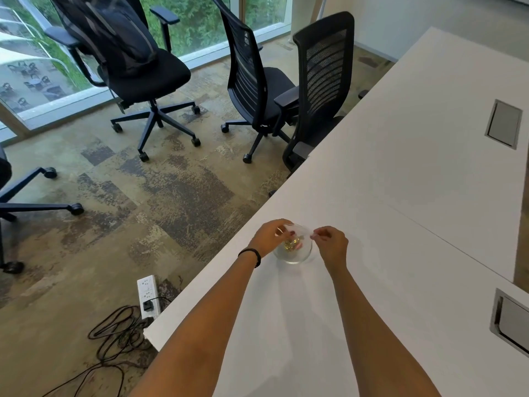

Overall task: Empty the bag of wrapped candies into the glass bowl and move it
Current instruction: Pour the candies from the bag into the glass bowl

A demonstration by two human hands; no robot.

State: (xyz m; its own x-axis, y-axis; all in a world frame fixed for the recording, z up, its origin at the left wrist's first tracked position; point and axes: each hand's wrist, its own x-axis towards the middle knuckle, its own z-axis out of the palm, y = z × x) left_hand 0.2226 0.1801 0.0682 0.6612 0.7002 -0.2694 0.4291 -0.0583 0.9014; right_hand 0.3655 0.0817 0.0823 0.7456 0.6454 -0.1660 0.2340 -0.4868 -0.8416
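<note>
A small glass bowl (pixel 292 255) stands on the white table (pixel 400 210) near its left edge. Wrapped candies (pixel 292 245), yellow and pink, lie inside it. Directly above the bowl a clear plastic bag (pixel 300 231) is stretched between both hands. My left hand (pixel 270 234) pinches the bag's left side, and a black band is on that wrist. My right hand (pixel 332 243) pinches the bag's right side. The bag is nearly see-through, so whether candies are inside it cannot be told.
Two metal cable hatches (pixel 503 127) (pixel 511 320) are set into the table at the right. Black office chairs (pixel 320 90) stand on the carpet left of the table. A white power strip (pixel 148 295) with black cables lies on the floor by the table's corner.
</note>
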